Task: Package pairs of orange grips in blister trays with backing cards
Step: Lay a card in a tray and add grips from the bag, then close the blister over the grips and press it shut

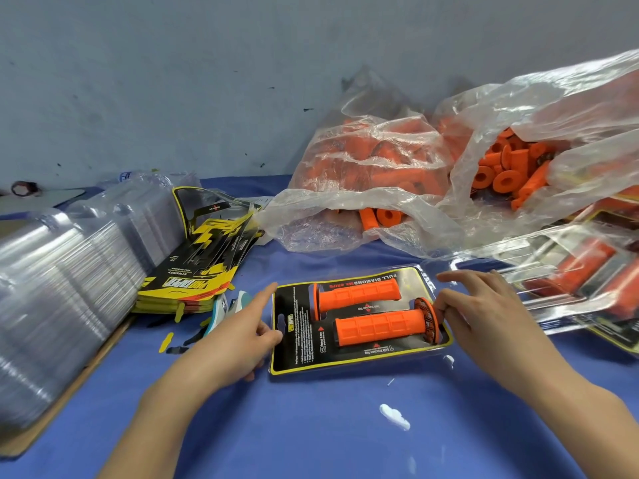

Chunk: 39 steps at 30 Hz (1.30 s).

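A black and yellow backing card [297,340] lies flat on the blue table, inside a clear blister tray [420,274]. Two orange grips lie on it side by side: the upper grip [359,293] and the lower grip [380,326]. My left hand [238,337] rests at the card's left edge, forefinger stretched to its top left corner, thumb touching the edge. My right hand [484,305] is at the right end, curled fingers touching the lower grip's flange, forefinger extended over the tray's top right corner.
Stacked clear blister trays [69,271] lean at the left, with a pile of backing cards [204,257] beside them. Two plastic bags of loose orange grips [373,167] [511,167] sit behind. Finished packs [581,271] lie at the right. Blue table [311,426] in front.
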{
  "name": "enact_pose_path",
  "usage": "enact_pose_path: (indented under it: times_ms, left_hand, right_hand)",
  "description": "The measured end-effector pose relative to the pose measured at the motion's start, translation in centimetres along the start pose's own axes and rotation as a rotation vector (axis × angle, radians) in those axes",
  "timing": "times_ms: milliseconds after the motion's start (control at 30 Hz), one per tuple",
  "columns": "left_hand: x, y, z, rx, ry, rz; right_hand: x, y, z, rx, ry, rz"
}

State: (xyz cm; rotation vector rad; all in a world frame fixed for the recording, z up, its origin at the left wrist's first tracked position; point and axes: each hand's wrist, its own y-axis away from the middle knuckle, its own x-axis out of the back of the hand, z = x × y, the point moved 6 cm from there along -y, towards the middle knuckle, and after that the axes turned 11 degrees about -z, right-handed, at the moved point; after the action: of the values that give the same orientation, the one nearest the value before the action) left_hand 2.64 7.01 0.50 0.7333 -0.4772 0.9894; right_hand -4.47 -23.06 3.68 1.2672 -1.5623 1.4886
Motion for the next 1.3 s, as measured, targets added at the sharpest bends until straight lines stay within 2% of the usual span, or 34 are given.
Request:
enact_pose_path:
  times_ms: [167,500,633,700,800,867,933,1000,1100,1233,1300]
  left_hand:
    - [-0.4,0.1,0.3,0.034,-0.125,-0.015]
    - [-0.9,-0.4,0.5,0.056,-0.185,0.007]
    - [-0.8,-0.5,0.6,0.055,-0.158,0.015]
    - [-0.8,-0.5,0.9,0.005,-0.170,0.033]
    - [-0.7,-0.2,1.3,-0.017,-0.188,0.047]
    - [-0.7,-0.1,1.4,-0.023,-0.208,0.055]
    - [-0.9,0.0,1.3,-0.013,-0.226,0.044]
    - [-1.0,0.2,1.2,0.033,-0.237,0.016]
    - [-0.9,0.2,1.2,0.038,-0.239,0.028]
    - [-0.6,0.1,1.1,0.054,-0.221,0.044]
    - [-0.7,0.0,1.0,0.059,-0.214,0.038]
  right_hand:
    - [-0.1,0.1,0.1,-0.001,-0.003,-0.008]
    - [-0.2,0.2,0.4,-0.008,-0.023,-0.008]
    - [1.4,0.7,0.4,-0.034,-0.141,0.153]
    - [2.7,1.5,0.6,-0.139,-0.258,0.320]
    - [3.6,3.7,0.6,-0.395,-0.473,0.558]
    - [2.8,4.6,0.3,-0.526,-0.638,0.579]
    - [1.5,4.8,-0.1,-0.576,-0.776,0.522]
    - [0.8,4.6,-0.5,-0.567,-0.842,0.476]
    - [1.5,4.3,-1.4,-0.497,-0.838,0.503]
    - [2.2,3.7,-3.2,-0.342,-0.763,0.533]
    - [2.5,3.5,-4.4,-0.204,-0.681,0.542]
